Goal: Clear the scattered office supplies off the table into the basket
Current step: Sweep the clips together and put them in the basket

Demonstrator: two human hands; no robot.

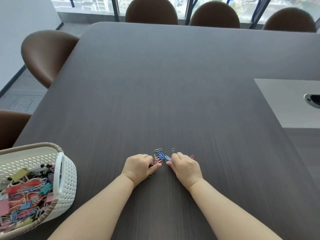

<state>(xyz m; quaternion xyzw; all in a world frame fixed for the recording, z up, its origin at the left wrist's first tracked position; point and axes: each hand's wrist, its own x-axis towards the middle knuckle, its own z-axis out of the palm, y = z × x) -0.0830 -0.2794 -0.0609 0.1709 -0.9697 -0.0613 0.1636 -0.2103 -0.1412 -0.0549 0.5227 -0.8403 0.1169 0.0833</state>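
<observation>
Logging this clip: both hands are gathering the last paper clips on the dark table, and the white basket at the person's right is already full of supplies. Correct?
Not quite. The head view shows the white basket at the person's left, not right. The rest holds: the left hand and right hand are drawing the paper clips together on the dark table, and the basket already holds many supplies.

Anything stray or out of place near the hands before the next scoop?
One green paper clip lies apart from the pile of paper clips, tucked by the left hand at its wrist side, easy to miss. A pink clip also sits beyond the right hand. The basket stands upright, nothing spilled.
</observation>
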